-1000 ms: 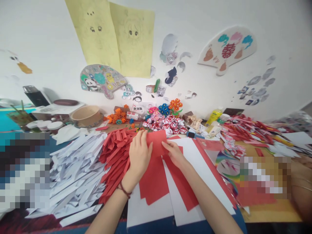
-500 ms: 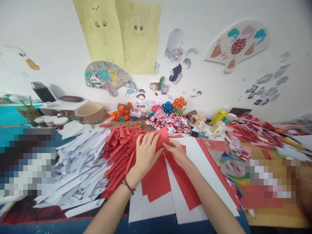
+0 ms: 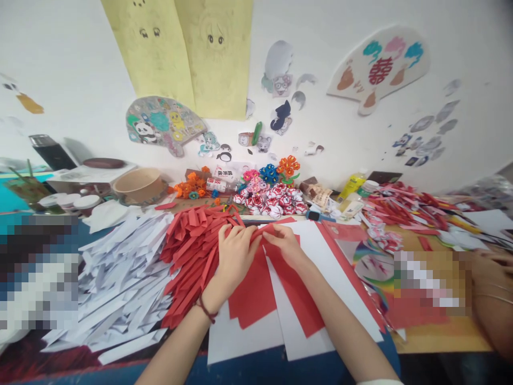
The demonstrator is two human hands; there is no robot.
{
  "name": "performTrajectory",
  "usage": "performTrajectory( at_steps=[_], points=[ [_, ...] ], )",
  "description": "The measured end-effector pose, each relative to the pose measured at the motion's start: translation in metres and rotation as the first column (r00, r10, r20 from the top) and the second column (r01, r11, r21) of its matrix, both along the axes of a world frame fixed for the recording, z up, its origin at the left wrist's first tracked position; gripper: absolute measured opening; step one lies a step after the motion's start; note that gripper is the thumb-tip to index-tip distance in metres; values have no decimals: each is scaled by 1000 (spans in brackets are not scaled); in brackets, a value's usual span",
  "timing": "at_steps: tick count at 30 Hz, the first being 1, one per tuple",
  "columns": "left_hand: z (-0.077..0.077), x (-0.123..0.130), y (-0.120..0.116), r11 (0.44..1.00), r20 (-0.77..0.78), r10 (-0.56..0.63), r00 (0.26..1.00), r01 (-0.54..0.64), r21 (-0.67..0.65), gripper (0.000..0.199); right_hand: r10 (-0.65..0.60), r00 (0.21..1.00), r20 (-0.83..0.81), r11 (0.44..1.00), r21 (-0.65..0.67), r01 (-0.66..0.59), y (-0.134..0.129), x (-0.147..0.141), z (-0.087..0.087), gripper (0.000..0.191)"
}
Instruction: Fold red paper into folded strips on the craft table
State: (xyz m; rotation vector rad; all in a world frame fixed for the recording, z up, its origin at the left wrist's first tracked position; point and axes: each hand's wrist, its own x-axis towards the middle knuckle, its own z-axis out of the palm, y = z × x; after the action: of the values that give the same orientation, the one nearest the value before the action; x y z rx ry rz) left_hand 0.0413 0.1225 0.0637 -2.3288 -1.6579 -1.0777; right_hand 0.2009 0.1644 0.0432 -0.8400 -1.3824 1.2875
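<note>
Between both hands is a small piece of red paper [image 3: 261, 231], folded narrow, its edge showing above my fingers. My left hand [image 3: 237, 255] is closed on its left part, fingers bent over the top. On the right end, my right hand [image 3: 285, 245] pinches it between thumb and fingers. Below lie flat red sheets [image 3: 256, 294] on top of white sheets [image 3: 266, 339]. Just left of my left hand is a heap of folded red strips [image 3: 192, 256]; farther left spreads a big heap of folded white strips [image 3: 124, 283].
Red-and-white paper flowers [image 3: 276, 200] and a brown bowl [image 3: 140, 186] stand along the wall. A blue watch [image 3: 319, 216] lies behind the sheets. At right are loose red strips [image 3: 412, 206] and another person's arm [image 3: 491, 289] at a wooden table [image 3: 449, 342].
The red paper, earlier standing up as a wider panel above my fingers, is now folded down narrow. My fingers have closed along it. The camera view has shifted slightly.
</note>
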Motion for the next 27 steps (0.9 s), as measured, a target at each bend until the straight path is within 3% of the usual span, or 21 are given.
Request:
performTrajectory(
  at_steps=[4,9,11,16,22,27],
  points=[
    [3,0,-2,999,-11,-31,999,31,-15,29,25,1000,-13,1000,-17,-25,2,0,-2,23],
    [0,0,2,999,8,29,1000,-28,-36,30,-171,985,39,985,33,169,8,1,-4,40],
    [-3,-1,4,998,28,10,1000,-9,-67,29,-194,980,36,979,69,191,8,1,-3,46],
    [-7,0,7,982,73,-80,994,91,-163,29,-101,992,73,989,117,92,5,-1,-2,24],
    [-4,1,6,981,40,-73,997,79,-176,30,-123,992,10,992,-3,123,7,0,-8,26],
    [-4,1,5,981,70,-83,994,94,-170,33,-298,936,-188,954,-100,283,14,11,-6,23]
  ],
)
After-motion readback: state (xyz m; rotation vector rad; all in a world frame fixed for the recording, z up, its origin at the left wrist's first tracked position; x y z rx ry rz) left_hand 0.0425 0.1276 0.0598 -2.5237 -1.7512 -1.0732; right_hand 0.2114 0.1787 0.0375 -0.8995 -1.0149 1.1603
